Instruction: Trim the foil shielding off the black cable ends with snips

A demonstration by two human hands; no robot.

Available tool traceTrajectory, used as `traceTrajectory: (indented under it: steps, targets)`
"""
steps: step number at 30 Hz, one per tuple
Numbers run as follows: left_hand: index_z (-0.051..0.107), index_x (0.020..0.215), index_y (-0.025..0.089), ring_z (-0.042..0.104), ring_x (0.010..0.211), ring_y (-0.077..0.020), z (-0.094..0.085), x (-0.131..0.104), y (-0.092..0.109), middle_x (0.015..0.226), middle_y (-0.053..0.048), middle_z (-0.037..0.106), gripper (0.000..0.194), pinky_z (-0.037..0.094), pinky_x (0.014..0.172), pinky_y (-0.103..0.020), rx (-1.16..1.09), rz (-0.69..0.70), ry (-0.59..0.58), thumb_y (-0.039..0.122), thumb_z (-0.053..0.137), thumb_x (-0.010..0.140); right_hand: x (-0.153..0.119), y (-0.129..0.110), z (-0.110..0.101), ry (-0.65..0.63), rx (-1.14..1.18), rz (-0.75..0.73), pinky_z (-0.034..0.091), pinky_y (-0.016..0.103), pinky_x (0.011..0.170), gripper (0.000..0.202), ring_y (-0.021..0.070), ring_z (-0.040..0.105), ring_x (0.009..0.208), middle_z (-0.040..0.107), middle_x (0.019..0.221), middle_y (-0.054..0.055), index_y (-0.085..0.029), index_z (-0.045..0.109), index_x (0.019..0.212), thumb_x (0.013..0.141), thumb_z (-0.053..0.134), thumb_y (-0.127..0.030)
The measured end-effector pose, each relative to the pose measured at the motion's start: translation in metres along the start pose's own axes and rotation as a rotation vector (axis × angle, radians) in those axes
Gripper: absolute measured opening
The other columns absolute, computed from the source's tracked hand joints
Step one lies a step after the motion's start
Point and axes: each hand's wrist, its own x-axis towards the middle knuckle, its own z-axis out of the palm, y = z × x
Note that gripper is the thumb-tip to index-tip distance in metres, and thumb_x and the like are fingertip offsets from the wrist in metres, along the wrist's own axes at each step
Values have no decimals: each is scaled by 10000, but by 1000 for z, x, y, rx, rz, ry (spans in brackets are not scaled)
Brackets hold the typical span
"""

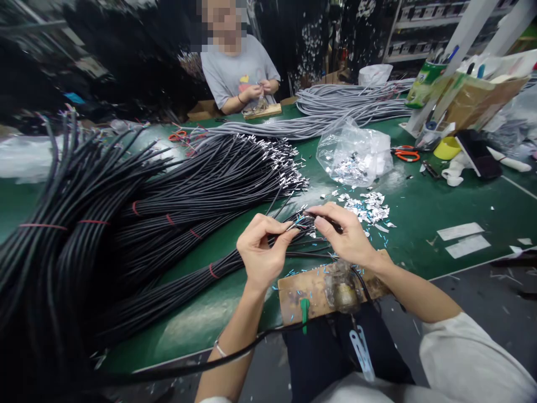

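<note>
My left hand [265, 249] pinches the stripped end of a cable, where thin coloured wires [297, 221] stick out between thumb and forefinger. Close on its right, my right hand [342, 230] is closed on a slim dark tool, whose tip is by the wires; the exact tool is hard to make out. Under and behind both hands runs a bundle of black cables [184, 294] tied with a red band. Below my right hand sits a wooden board [293, 291] carrying a small metal fixture [344, 288].
Larger black cable bundles [201, 190] fill the left. Behind are grey cables [268, 127], a plastic bag [356, 154], white scraps [369, 207] and orange scissors [406, 154]. A phone [478, 154] lies at right. Across the table [419, 218] a person [239, 70] handles something small.
</note>
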Motion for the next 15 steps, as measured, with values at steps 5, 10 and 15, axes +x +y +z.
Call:
traceTrajectory:
  steps: [5,10,15]
  targets:
    - [640,669,180,535,607,-85,1,-1,0,643,30,581,126,445,569,-225,-26,-9,-7,109,742,683,0,0,1,-29,-11,3,456,281,671,211,131,582,727,664,816,37,-195,685,1010,894,536,-291]
    - [642,671,180,528,591,-83,2,-2,0,639,30,573,120,435,556,-227,-15,-12,-15,121,746,681,0,0,2,-38,3,9,443,260,629,211,115,569,677,653,772,28,-203,712,975,892,540,-293]
    - [644,679,181,525,589,-86,2,-2,1,631,27,573,108,438,555,-235,14,-1,-11,148,746,688,0,1,2,-42,43,36,441,259,629,217,111,567,676,666,779,24,-212,722,965,890,540,-304]
